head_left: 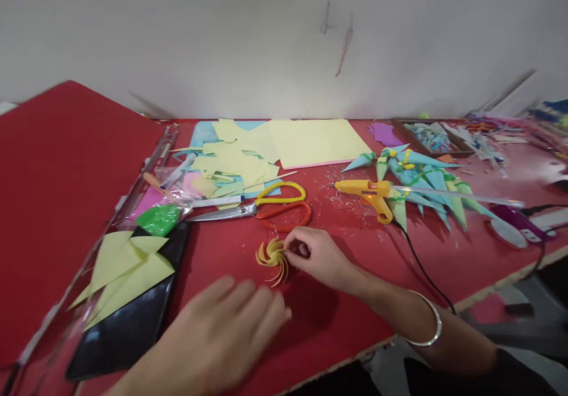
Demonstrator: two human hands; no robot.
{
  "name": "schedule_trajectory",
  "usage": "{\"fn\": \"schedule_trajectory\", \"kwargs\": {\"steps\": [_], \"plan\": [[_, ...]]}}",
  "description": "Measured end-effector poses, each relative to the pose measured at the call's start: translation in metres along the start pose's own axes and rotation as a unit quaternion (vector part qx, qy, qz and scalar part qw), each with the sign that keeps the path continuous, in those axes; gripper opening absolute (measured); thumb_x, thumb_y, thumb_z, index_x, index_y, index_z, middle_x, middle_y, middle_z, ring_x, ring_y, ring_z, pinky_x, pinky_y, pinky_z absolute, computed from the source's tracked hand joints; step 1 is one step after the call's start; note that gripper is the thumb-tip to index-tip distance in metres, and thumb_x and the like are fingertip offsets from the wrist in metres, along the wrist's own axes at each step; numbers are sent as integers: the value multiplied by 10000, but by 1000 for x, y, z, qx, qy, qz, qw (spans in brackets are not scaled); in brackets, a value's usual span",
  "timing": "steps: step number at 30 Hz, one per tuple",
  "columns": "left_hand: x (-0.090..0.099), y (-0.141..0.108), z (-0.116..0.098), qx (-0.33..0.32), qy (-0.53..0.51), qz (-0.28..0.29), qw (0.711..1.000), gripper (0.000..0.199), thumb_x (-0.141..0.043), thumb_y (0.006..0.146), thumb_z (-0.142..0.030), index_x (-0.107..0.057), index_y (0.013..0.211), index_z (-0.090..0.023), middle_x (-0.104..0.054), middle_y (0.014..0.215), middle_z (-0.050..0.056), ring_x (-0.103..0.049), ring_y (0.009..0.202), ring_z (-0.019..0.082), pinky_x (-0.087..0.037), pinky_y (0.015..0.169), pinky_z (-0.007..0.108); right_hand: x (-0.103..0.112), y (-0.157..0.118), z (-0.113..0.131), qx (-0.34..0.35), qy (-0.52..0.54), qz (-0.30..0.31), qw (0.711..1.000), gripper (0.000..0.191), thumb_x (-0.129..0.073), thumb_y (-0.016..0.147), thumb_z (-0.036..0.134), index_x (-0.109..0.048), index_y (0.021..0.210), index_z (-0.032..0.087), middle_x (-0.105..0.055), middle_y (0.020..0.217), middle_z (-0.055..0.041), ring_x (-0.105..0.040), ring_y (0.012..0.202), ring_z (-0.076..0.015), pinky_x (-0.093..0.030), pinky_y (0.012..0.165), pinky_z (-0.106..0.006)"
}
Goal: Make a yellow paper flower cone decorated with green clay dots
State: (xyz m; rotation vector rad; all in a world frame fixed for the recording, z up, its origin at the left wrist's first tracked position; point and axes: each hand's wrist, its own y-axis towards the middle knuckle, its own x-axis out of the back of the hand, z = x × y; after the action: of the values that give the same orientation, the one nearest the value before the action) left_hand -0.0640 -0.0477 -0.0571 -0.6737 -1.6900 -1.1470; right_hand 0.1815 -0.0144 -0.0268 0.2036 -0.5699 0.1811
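Note:
A small yellow curled paper flower (271,256) is near the table's middle, its thin petals bent round in a swirl. My right hand (317,258), with a silver bangle on the wrist, pinches the flower's right side between thumb and fingertips. Closer to the camera, my left hand (222,331) is blurred by motion, its back turned up and its fingertips hidden. Just beyond the flower lie scissors (248,209) with yellow and red handles.
A yellow glue gun (366,193) with a black cord lies right of the scissors, beside blue and green paper cones (437,186). Yellow paper sheets (319,141) lie at the back. At left, paper pieces (128,266) rest on a black tablet (126,331).

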Motion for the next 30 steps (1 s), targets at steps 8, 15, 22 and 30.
{"fn": "schedule_trajectory", "kwargs": {"steps": [8, 15, 22, 30], "plan": [[19, 90, 18, 41, 66, -41, 996, 227, -507, 814, -359, -568, 665, -199, -565, 535, -31, -495, 468, 106, -322, 470, 245, 0, -7, 5, 26, -30, 32, 999, 160, -515, 670, 88, -404, 609, 186, -429, 585, 61, -362, 505, -64, -271, 486, -172], [9, 78, 21, 61, 27, -21, 998, 243, -439, 867, -284, -578, 693, -190, -597, 581, -28, -500, 490, 96, -292, 504, 244, 2, -9, 7, 42, -117, 81, 989, 135, -483, 731, 141, -433, 615, 186, -455, 575, 44, -390, 516, -79, -262, 493, -196], [13, 79, 28, 67, -36, 1, 997, 355, -321, 916, -325, -591, 724, -198, -617, 623, -33, -533, 538, 91, -281, 562, 255, 5, -9, 6, 65, -150, 98, 982, 132, -477, 754, 137, -451, 633, 183, -459, 593, 36, -400, 536, -85, -271, 509, -200], [10, 77, 26, 72, -69, 40, 994, 271, -400, 882, -368, -603, 795, -211, -620, 655, -39, -532, 574, 95, -266, 582, 259, 8, -10, 4, 60, -142, 107, 982, 108, -461, 775, 138, -500, 684, 181, -486, 619, 24, -417, 551, -90, -287, 522, -198]]}}
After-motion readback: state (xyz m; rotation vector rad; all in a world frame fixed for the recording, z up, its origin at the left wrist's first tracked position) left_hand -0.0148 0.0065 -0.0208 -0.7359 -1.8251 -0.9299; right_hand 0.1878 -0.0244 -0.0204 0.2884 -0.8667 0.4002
